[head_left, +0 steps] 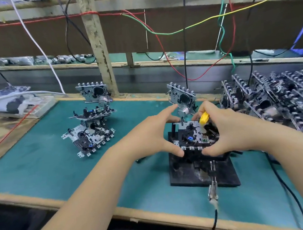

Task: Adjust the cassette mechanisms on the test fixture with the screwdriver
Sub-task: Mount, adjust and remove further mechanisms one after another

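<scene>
Left hand (153,132): spread and relaxed at the 9 o'clock side of the cassette mechanism (193,133); thumb touches its front left corner, forefinger reaches toward the back; it grips nothing.
Right hand (225,126): at the 3 o'clock side of the same mechanism; fingers curl round the yellow screwdriver (204,118), thumb lies against the front right corner.
Screwdriver: yellow handle tilted, pointing down into the top of the mechanism; the tip is hidden.
Cassette mechanism: sits flat on the black test fixture (201,176), between the two hands.
Test fixture: dark block on a flat base, on the green tabletop (61,166), at 6 o'clock from centre.
Upright mechanism (181,97): stands at 12 o'clock, just behind the fixture.
Stacked mechanisms (90,133): a small heap at 9 o'clock, well apart from the fixture, with another standing upright behind.
Pile of mechanisms (271,97): crowded at 2 o'clock, near the right hand.
Clip on a cable (213,189): lies over the fixture's front edge at 6 o'clock.
Wires (159,33): red, green, yellow and black, hanging at 12 o'clock.
</scene>
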Demonstrator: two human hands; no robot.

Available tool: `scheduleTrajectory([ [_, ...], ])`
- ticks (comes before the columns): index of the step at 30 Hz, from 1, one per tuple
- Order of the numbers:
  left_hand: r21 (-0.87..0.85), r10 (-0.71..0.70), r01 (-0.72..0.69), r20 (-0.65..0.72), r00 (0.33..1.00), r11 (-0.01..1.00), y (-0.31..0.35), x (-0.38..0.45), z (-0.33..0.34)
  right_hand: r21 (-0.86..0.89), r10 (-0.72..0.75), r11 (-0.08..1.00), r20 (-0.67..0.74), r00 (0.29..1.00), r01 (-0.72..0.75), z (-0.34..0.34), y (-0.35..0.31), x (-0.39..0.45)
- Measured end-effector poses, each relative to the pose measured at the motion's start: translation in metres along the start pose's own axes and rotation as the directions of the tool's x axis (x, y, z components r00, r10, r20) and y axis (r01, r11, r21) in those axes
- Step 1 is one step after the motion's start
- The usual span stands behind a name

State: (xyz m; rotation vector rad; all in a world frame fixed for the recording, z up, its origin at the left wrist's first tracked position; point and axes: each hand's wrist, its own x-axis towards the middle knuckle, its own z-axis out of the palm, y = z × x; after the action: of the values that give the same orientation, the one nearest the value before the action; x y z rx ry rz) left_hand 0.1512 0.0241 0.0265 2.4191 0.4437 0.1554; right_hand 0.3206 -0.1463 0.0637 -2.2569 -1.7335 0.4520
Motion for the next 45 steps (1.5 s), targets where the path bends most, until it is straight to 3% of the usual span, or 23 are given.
scheduleTrajectory([
  [3, 0.000, -0.017, 0.017, 0.000, 1.000, 1.000, -0.001, 0.003, -0.001, 0.032, 0.016, 0.999, 0.035, 0.999, -0.017, -0.005, -0.001, -0.002],
  [9, -0.023, -0.059, 0.059, -0.005, 0.998, 0.998, 0.005, 0.006, 0.004, -0.246, 0.221, 0.950, 0.105, 0.970, -0.190, -0.026, 0.019, -0.017],
  [16, 0.032, -0.089, 0.089, 0.004, 0.996, 0.996, 0.007, -0.004, 0.004, -0.138, 0.233, 0.964, 0.017, 0.972, -0.229, -0.022, 0.031, -0.026],
  [18, 0.223, -0.203, 0.199, -0.007, 0.979, 0.954, -0.001, -0.013, 0.010, -0.138, 0.230, 0.964, -0.004, 0.973, -0.228, -0.018, 0.032, -0.025],
  [20, 0.422, -0.380, 0.378, -0.084, 0.921, 0.824, -0.013, -0.023, 0.017, -0.119, 0.221, 0.968, -0.008, 0.975, -0.221, -0.016, 0.034, -0.025],
  [21, 0.447, -0.430, 0.434, -0.118, 0.895, 0.782, -0.018, -0.028, 0.018, -0.094, 0.217, 0.972, -0.007, 0.976, -0.217, -0.016, 0.035, -0.025],
  [23, 0.350, -0.433, 0.464, -0.169, 0.886, 0.814, -0.027, -0.035, 0.015, -0.031, 0.215, 0.976, 0.002, 0.977, -0.215, -0.015, 0.036, -0.025],
  [25, 0.130, -0.374, 0.420, -0.277, 0.885, 0.898, -0.027, -0.039, 0.004, 0.004, 0.219, 0.976, 0.005, 0.976, -0.219, -0.014, 0.036, -0.025],
  [27, -0.089, -0.255, 0.240, -0.435, 0.864, 0.967, -0.012, -0.035, -0.004, 0.008, 0.217, 0.976, -0.001, 0.976, -0.217, -0.014, 0.035, -0.025],
  [29, -0.108, -0.032, -0.021, -0.462, 0.886, 0.994, 0.015, -0.023, -0.005, 0.006, 0.214, 0.977, -0.014, 0.977, -0.214, -0.014, 0.035, -0.026],
  [31, 0.033, 0.181, -0.180, -0.316, 0.931, 0.983, 0.039, -0.010, 0.000, -0.008, 0.222, 0.975, -0.016, 0.975, -0.222, -0.014, 0.034, -0.028],
  [33, 0.125, 0.197, -0.178, -0.164, 0.966, 0.976, 0.051, -0.001, 0.007, -0.047, 0.230, 0.972, -0.022, 0.973, -0.230, -0.012, 0.034, -0.034],
  [36, 0.178, 0.185, -0.163, -0.119, 0.975, 0.970, 0.050, 0.003, 0.020, 0.051, 0.131, 0.991, -0.167, 0.977, -0.124, -0.006, 0.031, -0.047],
  [38, 0.240, 0.203, -0.171, -0.116, 0.972, 0.956, 0.051, 0.003, 0.027, 0.183, 0.048, 0.983, -0.384, 0.922, 0.025, 0.000, 0.020, -0.050],
  [40, 0.242, 0.184, -0.156, -0.097, 0.978, 0.958, 0.050, 0.004, 0.030, 0.257, 0.056, 0.962, -0.525, 0.849, 0.096, 0.012, 0.014, -0.047],
  [45, 0.235, 0.219, -0.214, 0.006, 0.976, 0.948, 0.044, -0.001, 0.023, 0.360, 0.127, 0.924, -0.611, 0.782, 0.132, 0.044, 0.020, -0.038],
])
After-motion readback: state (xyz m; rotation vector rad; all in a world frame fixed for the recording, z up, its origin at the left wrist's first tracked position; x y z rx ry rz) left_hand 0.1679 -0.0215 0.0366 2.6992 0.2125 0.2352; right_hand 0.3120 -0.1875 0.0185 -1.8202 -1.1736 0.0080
